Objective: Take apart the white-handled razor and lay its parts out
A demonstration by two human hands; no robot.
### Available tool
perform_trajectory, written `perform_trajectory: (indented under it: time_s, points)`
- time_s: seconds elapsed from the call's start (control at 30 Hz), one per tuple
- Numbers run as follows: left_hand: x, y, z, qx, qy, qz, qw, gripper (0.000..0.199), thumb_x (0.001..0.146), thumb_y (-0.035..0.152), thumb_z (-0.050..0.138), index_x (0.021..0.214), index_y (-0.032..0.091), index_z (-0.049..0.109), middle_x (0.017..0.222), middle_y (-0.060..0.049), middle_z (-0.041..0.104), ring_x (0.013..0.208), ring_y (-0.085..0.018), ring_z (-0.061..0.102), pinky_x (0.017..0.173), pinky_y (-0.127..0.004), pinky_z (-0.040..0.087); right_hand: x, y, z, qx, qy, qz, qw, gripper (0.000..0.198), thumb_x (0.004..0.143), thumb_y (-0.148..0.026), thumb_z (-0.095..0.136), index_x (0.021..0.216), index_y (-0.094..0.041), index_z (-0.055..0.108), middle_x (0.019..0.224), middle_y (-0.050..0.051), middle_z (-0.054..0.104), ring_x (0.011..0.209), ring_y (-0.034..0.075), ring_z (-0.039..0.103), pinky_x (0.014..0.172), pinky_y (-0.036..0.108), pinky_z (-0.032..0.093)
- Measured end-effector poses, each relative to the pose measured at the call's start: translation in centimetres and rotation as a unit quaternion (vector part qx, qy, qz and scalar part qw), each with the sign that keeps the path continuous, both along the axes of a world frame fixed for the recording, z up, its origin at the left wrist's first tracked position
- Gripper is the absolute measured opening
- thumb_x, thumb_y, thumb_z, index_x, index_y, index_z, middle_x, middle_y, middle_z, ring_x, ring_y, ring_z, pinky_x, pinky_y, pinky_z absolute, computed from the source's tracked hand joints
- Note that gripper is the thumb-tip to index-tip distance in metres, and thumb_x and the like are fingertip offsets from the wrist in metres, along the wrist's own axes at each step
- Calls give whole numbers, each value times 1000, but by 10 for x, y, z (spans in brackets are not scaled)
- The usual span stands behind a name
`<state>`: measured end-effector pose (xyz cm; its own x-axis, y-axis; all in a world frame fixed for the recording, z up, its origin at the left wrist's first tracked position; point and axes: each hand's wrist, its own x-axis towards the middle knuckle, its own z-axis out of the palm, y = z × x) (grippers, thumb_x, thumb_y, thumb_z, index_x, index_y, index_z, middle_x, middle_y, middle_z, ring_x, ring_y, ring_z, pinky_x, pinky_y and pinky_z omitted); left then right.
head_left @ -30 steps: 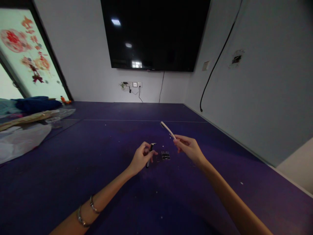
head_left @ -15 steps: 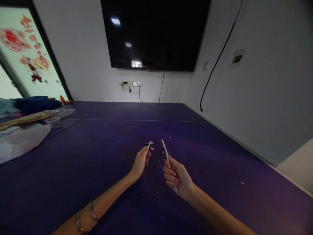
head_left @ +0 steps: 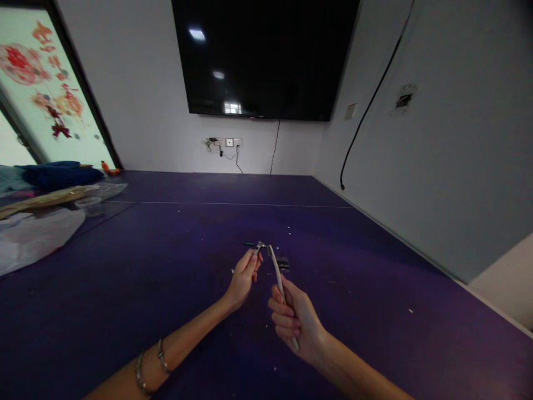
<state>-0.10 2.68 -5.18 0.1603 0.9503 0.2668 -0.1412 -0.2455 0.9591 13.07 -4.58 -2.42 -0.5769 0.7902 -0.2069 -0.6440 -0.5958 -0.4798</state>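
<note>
My right hand [head_left: 296,322] is closed around the handle of a white toothbrush [head_left: 276,270], its bristle head pointing up and away from me. My left hand [head_left: 242,279] pinches the pale handle of a small razor [head_left: 260,245] with a T-shaped head. The bristles are right beside the razor's head; whether they touch it, I cannot tell. Behind the toothbrush, a small dark packet [head_left: 283,263] lies on the purple surface [head_left: 175,316]. A thin blue-green piece [head_left: 249,244] shows just left of the razor head.
Small white scraps dot the purple surface. At the far left are a clear plastic bag [head_left: 41,236], folded dark blue cloth [head_left: 62,175] and a small orange object [head_left: 109,168]. A television [head_left: 266,61] hangs on the far wall; a black cable [head_left: 368,105] dangles at the right.
My right hand has moved left and slightly toward me, bringing the toothbrush head up to the razor. The razor in my left hand has shifted slightly right.
</note>
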Motion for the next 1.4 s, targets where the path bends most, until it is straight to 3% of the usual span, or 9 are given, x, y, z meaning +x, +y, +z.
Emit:
perform_trajectory:
  time_s: [0.17,0.4,0.77,0.97,1.4]
  points:
    - [2,-2,0,1,13,-15,1000,35,83,52,44,78,17,49,62,4,37,52,-8,36,44,-18,31,0,4,3,-8,8,-41,999,42,88,-42,43,56,-15,46,37,-10,26,29,0,9,27,11,7]
    - [3,-1,1,-11,10,7,1000,38,83,55,41,78,18,47,60,6,35,44,-6,28,38,-17,24,-7,-2,2,-2,-1,-27,1000,42,87,-46,43,57,-17,44,38,-11,26,28,0,10,27,12,8]
    - [-1,-3,8,-21,-7,-13,1000,38,82,54,43,79,17,48,58,7,33,43,-5,26,37,-17,18,-8,-7,4,-13,-30,-46,998,41,85,-46,45,56,-17,43,37,-10,29,28,0,11,28,13,8]
    - [-1,-4,8,-33,7,-34,999,38,80,54,46,79,17,49,58,6,36,45,-6,29,38,-17,20,-7,-2,7,-11,-32,-89,995,40,85,-44,47,56,-17,41,37,-11,28,28,0,11,29,13,6]
    - [5,-4,5,-27,18,-39,999,39,81,55,44,80,17,49,58,6,36,43,-6,28,37,-17,20,-11,-7,9,-15,-33,-101,994,41,84,-46,49,56,-17,42,37,-11,27,29,1,10,29,14,6]
